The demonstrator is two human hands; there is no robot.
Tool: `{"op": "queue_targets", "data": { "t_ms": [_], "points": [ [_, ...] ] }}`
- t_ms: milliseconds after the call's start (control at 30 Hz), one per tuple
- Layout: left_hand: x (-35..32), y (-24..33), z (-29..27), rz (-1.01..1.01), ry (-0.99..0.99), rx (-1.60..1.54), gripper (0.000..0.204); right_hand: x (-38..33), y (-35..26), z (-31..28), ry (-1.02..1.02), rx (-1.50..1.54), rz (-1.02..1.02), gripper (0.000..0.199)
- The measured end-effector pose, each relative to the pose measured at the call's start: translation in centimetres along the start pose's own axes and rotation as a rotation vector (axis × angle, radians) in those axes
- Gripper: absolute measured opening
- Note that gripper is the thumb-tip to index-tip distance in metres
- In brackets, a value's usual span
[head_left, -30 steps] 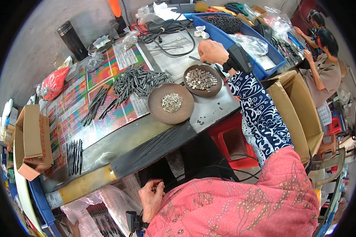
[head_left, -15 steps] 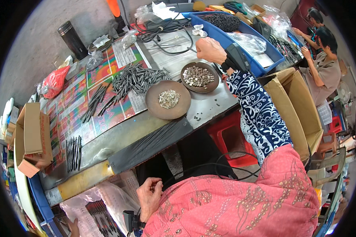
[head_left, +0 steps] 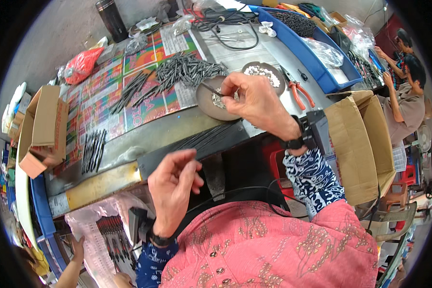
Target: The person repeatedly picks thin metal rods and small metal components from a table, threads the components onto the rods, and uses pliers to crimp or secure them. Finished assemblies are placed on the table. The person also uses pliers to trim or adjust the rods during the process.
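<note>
My right hand (head_left: 257,103) hovers over a brown round dish (head_left: 207,106) of small silver parts and pinches a thin dark rod (head_left: 208,88) between thumb and fingers. A second brown dish (head_left: 263,72) of silver parts lies just behind that hand. A loose pile of dark rods (head_left: 187,69) lies on the colourful printed sheet (head_left: 144,103) further back. My left hand (head_left: 173,185) is raised at the table's front edge by a black strip (head_left: 197,143), fingertips closed against the thumb. I see nothing in its pinch.
Orange-handled pliers (head_left: 300,93) lie right of the dishes, by a blue tray (head_left: 312,53). Open cardboard boxes stand right (head_left: 360,139) and left (head_left: 41,129). A small row of rods (head_left: 93,151), a red bag (head_left: 81,62) and a black flask (head_left: 111,19) are on the table. Other people sit upper right (head_left: 408,96).
My right hand has come back from the far dish to over the near dish, now holding a thin rod. My left hand has risen from my lap to the table edge.
</note>
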State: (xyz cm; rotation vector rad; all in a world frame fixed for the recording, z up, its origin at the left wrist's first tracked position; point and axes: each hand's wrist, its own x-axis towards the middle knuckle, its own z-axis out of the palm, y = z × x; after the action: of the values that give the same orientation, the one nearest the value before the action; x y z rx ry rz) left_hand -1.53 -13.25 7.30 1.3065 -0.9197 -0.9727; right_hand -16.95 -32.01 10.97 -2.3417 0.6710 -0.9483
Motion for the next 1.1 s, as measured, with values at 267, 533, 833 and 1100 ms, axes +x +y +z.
{"op": "queue_targets", "data": {
  "t_ms": [267,533,833,1100],
  "points": [
    [2.9,-0.7,1.1,0.017,0.062,-0.339,0.029,-3.5,-2.9,3.9,0.025,-0.056,-0.098,0.017],
    [2.3,-0.8,0.8,0.023,0.086,-0.318,0.024,-3.3,-1.4,3.6,0.17,-0.248,-0.198,0.013],
    [2.8,0.4,-1.5,0.097,0.057,-0.086,0.02,2.8,11.6,-7.3,0.165,-0.855,0.278,0.018],
    [4.5,2.1,-1.6,0.139,0.03,0.087,0.016,5.1,17.8,-7.1,0.155,-0.887,0.429,0.02]
  ]
}}
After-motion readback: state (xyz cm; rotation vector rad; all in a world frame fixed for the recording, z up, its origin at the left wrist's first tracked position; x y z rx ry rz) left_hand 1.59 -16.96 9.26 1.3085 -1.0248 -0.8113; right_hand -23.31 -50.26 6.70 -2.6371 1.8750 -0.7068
